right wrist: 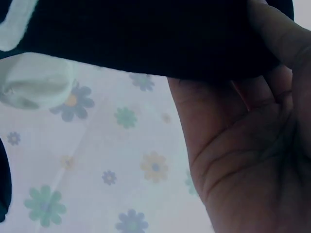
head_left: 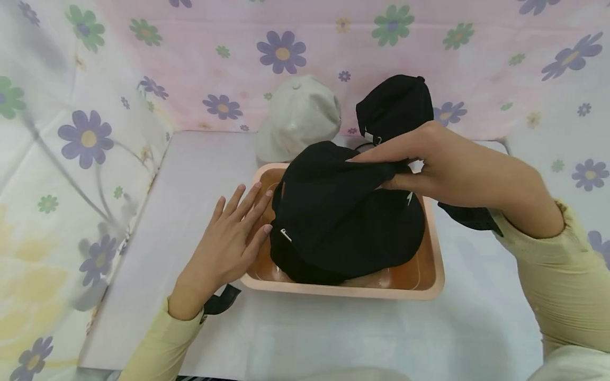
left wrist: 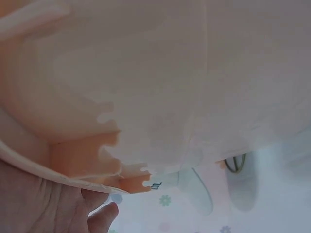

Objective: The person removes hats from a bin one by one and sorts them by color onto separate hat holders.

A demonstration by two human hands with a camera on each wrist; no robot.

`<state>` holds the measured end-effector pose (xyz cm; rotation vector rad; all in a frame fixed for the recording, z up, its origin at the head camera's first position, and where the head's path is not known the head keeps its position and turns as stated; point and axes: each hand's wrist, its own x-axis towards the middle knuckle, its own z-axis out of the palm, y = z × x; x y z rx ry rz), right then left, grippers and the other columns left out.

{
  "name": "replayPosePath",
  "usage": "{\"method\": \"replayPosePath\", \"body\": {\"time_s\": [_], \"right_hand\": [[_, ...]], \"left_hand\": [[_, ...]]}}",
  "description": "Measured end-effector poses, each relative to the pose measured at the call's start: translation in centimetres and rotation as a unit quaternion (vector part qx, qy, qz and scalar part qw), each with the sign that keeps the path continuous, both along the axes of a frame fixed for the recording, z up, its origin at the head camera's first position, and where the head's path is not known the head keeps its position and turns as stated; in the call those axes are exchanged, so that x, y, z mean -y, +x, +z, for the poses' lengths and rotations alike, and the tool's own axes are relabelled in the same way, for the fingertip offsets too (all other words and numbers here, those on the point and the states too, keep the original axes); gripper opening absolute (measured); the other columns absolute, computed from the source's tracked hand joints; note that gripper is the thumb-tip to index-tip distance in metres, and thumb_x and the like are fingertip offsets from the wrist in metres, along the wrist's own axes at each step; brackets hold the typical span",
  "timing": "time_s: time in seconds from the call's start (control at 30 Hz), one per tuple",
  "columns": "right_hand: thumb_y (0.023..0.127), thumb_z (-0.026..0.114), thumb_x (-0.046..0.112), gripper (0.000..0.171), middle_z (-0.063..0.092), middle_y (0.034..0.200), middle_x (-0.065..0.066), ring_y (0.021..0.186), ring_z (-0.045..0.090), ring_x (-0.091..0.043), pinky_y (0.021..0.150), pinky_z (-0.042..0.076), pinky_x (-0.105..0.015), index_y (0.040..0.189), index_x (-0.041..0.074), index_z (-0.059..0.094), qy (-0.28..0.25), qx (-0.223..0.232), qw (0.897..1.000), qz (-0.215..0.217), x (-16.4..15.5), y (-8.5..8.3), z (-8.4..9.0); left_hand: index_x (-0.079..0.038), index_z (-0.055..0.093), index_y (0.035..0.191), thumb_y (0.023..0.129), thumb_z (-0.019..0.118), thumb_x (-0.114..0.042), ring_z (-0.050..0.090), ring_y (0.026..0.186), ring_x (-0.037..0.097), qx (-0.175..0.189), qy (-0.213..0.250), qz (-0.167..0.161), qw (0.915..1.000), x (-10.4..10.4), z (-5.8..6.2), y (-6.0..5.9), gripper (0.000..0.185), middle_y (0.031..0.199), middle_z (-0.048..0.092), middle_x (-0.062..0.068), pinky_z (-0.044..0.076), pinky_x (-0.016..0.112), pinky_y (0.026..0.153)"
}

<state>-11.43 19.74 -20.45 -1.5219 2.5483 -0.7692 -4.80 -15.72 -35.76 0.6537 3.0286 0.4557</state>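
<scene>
A black cap (head_left: pixel 343 211) lies over an orange-pink plastic tray (head_left: pixel 434 264) and covers most of its inside. My right hand (head_left: pixel 452 166) pinches the cap's upper right edge between thumb and fingers. In the right wrist view, black cloth (right wrist: pixel 146 39) sits between the thumb and the fingers. My left hand (head_left: pixel 229 243) rests at the tray's left rim with its fingers spread, the fingertips over the inside. The left wrist view shows the tray's outer side (left wrist: pixel 146 82) close up, with part of the left hand (left wrist: pixel 43 204) below the rim.
Behind the tray stand a cream-white cap (head_left: pixel 300 114) on the left and another black cap (head_left: pixel 397 106) on the right, near the flowered backdrop (head_left: pixel 181 63). The white table (head_left: pixel 190 174) extends around the tray. Flowered cloth also rises along both sides.
</scene>
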Motion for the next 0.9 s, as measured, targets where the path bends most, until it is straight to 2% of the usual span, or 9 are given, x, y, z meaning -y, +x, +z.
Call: {"method": "replayPosePath", "body": {"time_s": [0.07,0.13,0.2,0.33,0.43,0.7,0.8,0.9], "right_hand": [[0.081,0.082,-0.001,0.064,0.069,0.131,0.006,0.098,0.067,-0.001,0.074,0.051,-0.014,0.138,0.024,0.066,0.001,-0.015,1.000,-0.001,-0.6,-0.4,0.0],[0.080,0.083,0.000,0.068,0.067,0.132,0.013,0.110,0.065,0.001,0.082,0.051,-0.011,0.139,0.030,0.064,0.006,-0.029,1.000,-0.004,-1.0,-0.8,-0.1],[0.080,0.083,0.001,0.070,0.065,0.133,0.016,0.115,0.063,0.002,0.087,0.050,-0.010,0.139,0.033,0.063,0.005,-0.040,0.999,-0.001,-1.4,-1.2,-0.1],[0.078,0.085,-0.001,0.072,0.068,0.129,0.014,0.099,0.065,0.003,0.077,0.047,-0.009,0.139,0.031,0.064,0.005,-0.066,0.998,-0.003,-1.7,-1.5,0.6],[0.076,0.085,-0.002,0.072,0.070,0.124,0.013,0.085,0.059,0.005,0.067,0.043,-0.013,0.138,0.030,0.065,0.003,-0.075,0.997,-0.007,-2.0,-1.7,1.2],[0.075,0.084,-0.007,0.069,0.075,0.112,0.011,0.070,0.050,0.006,0.059,0.037,-0.016,0.133,0.029,0.070,0.001,-0.099,0.994,-0.038,-2.5,-2.0,2.6],[0.078,0.084,-0.003,0.067,0.075,0.112,0.010,0.073,0.054,0.003,0.059,0.038,-0.016,0.134,0.030,0.069,0.002,-0.093,0.994,-0.051,-4.2,-4.0,1.5],[0.084,0.083,0.008,0.063,0.072,0.121,0.010,0.079,0.058,0.002,0.059,0.039,-0.016,0.138,0.034,0.064,0.023,-0.082,0.995,-0.055,-8.1,-8.3,-1.3]], "left_hand": [[-0.021,0.023,0.163,0.108,0.040,-0.042,0.010,0.157,0.036,-0.001,-0.001,0.000,1.0000,0.0,0.0,0.0,0.061,0.170,0.016,0.006,0.011,0.066,0.121],[-0.021,0.024,0.163,0.108,0.040,-0.042,0.010,0.157,0.036,-0.001,-0.003,0.001,1.0000,-0.1,0.0,0.0,0.061,0.170,0.016,0.006,0.011,0.067,0.121],[-0.021,0.025,0.163,0.108,0.041,-0.043,0.010,0.157,0.036,-0.001,-0.005,0.003,1.0000,-0.1,0.0,0.0,0.061,0.170,0.016,0.006,0.011,0.067,0.121],[-0.021,0.025,0.163,0.108,0.040,-0.043,0.009,0.157,0.036,0.002,-0.007,0.005,1.0000,0.0,0.0,0.0,0.061,0.170,0.015,0.006,0.010,0.067,0.122],[-0.020,0.025,0.163,0.108,0.040,-0.042,0.009,0.157,0.036,0.002,-0.006,0.006,1.0000,0.0,0.0,0.0,0.061,0.170,0.015,0.006,0.009,0.066,0.122],[-0.020,0.025,0.163,0.108,0.040,-0.042,0.009,0.157,0.036,0.006,-0.008,0.005,0.9999,0.0,0.0,0.0,0.060,0.170,0.015,0.006,0.010,0.066,0.122],[-0.020,0.024,0.163,0.108,0.039,-0.042,0.009,0.157,0.036,0.007,-0.010,0.006,0.9999,0.0,0.0,0.0,0.061,0.170,0.015,0.006,0.010,0.066,0.122],[-0.020,0.024,0.163,0.108,0.040,-0.042,0.009,0.157,0.036,0.007,-0.009,0.005,0.9999,0.0,0.0,-0.1,0.061,0.170,0.015,0.006,0.011,0.067,0.122]]}}
